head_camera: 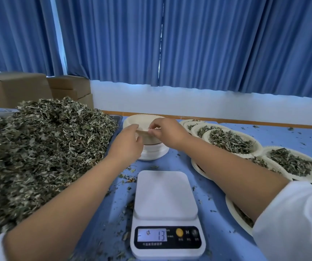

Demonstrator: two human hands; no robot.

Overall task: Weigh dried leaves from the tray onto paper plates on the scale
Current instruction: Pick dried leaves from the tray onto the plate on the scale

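Head view: both hands are at the plate stack (151, 147), which sits on the table (215, 185) just beyond the scale (165, 193), between the tray (116, 116) and the filled plates (230, 142). The left hand (126, 140) and right hand (167, 132) meet at the stack's near rim, fingertips pinching the thin edge from either side. That looks like peeling one plate off the rest: nested paper plates cling, so one hand prob. steadies while the other teases the top one free. Which hand does which can't be told. The upper part of the stack looks tipped toward the person, away from the white plates beneath.

The scale's platform is bare and central in front of the person, w/ its display (152, 235) facing them and showing 13. A small dash seems to sit left of the digits, poss. a leftover tare, but it's too small to be sure.

The dried leaves (38, 147) are heaped high in the tray on the left, close to the scale for a short reach. Finished portions are lined up on the right, overlapping, out of the working lane. Loose bits are scattered over the table.

Behind are blue curtains (207, 44) and cardboard boxes (15, 87) at far left.

Judged step: fetching an empty plate, then weighing; no leaves in hand yet.
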